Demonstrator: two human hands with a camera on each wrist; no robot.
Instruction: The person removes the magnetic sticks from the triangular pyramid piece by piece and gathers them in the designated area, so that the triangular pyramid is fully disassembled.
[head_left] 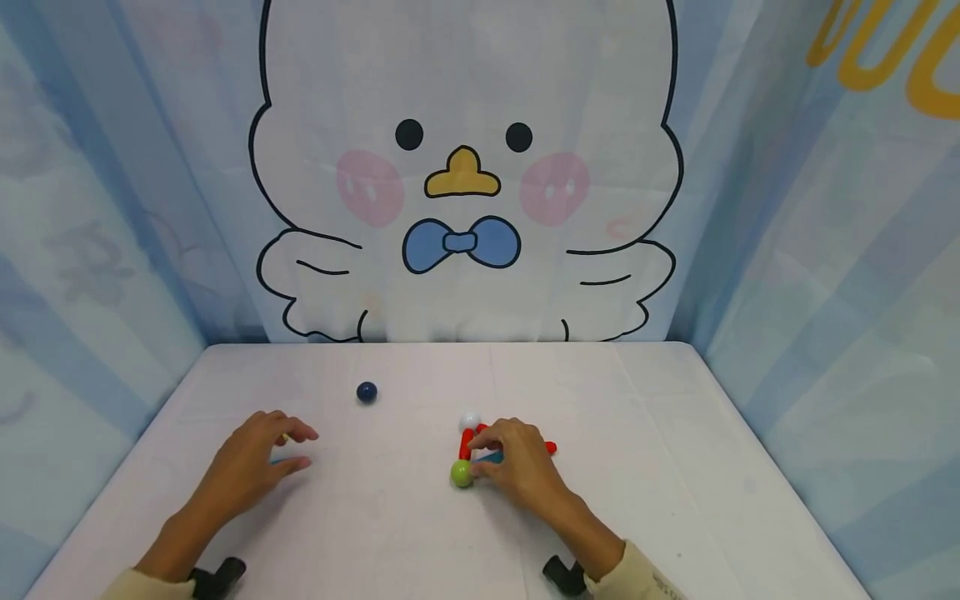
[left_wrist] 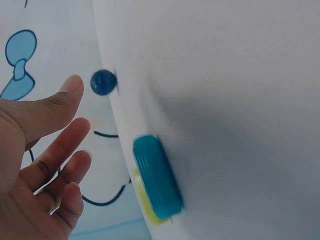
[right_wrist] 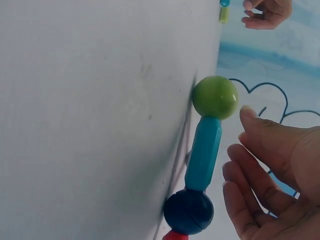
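Note:
My right hand [head_left: 522, 467] hovers with parted fingers over a joined shape: a green ball [head_left: 461, 474], red rods [head_left: 466, 444], a white ball [head_left: 470, 422] and a blue rod [head_left: 491, 457]. In the right wrist view the blue rod [right_wrist: 203, 153] links the green ball [right_wrist: 215, 97] to a dark blue ball [right_wrist: 189, 212], beside the right fingertips. My left hand [head_left: 243, 462] is above the table at left, thumb and fingers apart, holding nothing. Near it lie a blue rod [left_wrist: 158, 176] and a yellow-green piece [left_wrist: 145, 200], largely hidden by the hand in the head view.
A loose dark blue ball [head_left: 367, 392] lies toward the back of the white table [head_left: 390, 533], left of the joined shape. Behind the table hangs a cloth [head_left: 465, 300] with a printed cartoon bird; patterned cloth [head_left: 847, 317] stands at both sides.

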